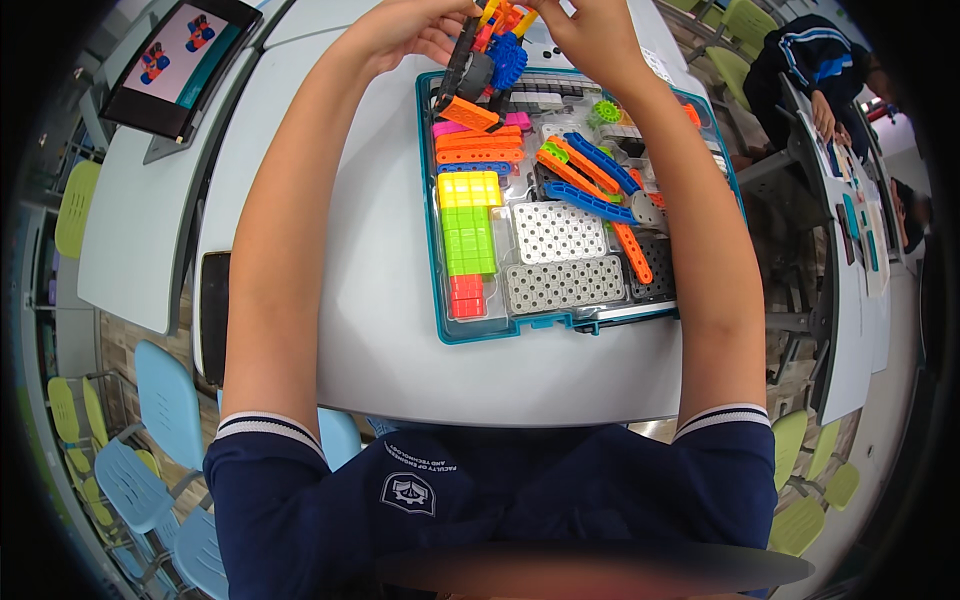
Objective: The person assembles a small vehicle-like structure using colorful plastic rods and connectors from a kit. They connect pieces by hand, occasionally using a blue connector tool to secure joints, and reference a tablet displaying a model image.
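Note:
A partly built plastic construction-kit model [478,75], with a blue gear, a grey wheel, black beams and an orange block, is held above the far left part of a parts case. My left hand [415,35] grips its upper left side, fingers curled behind the black beam. My right hand [592,35] pinches its upper right side near a yellow piece; those fingertips are partly cut off by the frame's top edge. Below lies the teal-rimmed case [436,250], holding orange strips [478,150], yellow blocks [468,188], green blocks [468,240], red blocks [466,296] and perforated grey plates [562,285].
Loose blue curved beams [590,200] and a green gear [606,111] lie in the case. A dark phone-like slab [213,315] rests by my left forearm. A screen [180,65] stands far left; another person [815,70] works at a table on the right. Blue chairs [135,480] stand left.

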Tool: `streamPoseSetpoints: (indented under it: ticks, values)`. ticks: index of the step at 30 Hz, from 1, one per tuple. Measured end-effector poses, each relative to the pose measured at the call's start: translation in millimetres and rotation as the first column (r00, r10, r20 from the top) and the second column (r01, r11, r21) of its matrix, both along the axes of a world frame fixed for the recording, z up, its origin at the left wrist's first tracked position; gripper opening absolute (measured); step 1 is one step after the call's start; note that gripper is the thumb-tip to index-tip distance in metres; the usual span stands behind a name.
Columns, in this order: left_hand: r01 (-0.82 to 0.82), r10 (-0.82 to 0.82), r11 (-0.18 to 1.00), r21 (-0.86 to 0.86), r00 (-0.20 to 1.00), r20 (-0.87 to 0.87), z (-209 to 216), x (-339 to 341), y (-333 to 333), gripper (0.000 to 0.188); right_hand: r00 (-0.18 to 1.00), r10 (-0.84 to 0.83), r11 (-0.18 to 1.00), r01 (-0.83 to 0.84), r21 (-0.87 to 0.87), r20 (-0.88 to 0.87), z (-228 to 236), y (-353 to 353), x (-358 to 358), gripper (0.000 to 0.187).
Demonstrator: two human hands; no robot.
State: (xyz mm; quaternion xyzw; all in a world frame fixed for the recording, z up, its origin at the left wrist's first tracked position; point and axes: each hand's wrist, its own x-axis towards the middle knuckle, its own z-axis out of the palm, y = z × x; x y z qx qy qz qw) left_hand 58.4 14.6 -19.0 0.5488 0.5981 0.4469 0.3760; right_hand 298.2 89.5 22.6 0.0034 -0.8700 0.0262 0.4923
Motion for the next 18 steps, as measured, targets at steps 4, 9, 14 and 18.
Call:
streamPoseSetpoints:
  ticks: [4, 9, 14, 18]
  values:
    - [-0.055, 0.054, 0.997, 0.06, 0.998, 0.015, -6.5, -5.4, 3.3, 0.052, 1.0, 0.005, 1.0, -0.005, 0.012, 0.028, -1.4, -1.9, -1.4, 0.013]
    - [-0.042, 0.041, 0.996, 0.074, 0.999, 0.01, -2.4, -8.5, 1.1, 0.05, 0.999, -0.015, 0.999, 0.013, -0.049, -0.036, -3.7, -0.5, -1.5, 0.012]
    - [-0.013, 0.006, 1.0, 0.027, 0.967, 0.253, 1.1, -1.8, -1.0, 0.034, 0.996, -0.052, 0.998, 0.048, -0.046, -0.076, -1.7, -2.0, -1.2, 0.011]
    - [-0.028, 0.005, 0.996, 0.088, 0.968, 0.252, 0.0, 0.3, -0.6, 0.036, 0.994, -0.017, 0.949, -0.018, -0.314, -0.11, -6.7, -1.7, -3.1, 0.012]
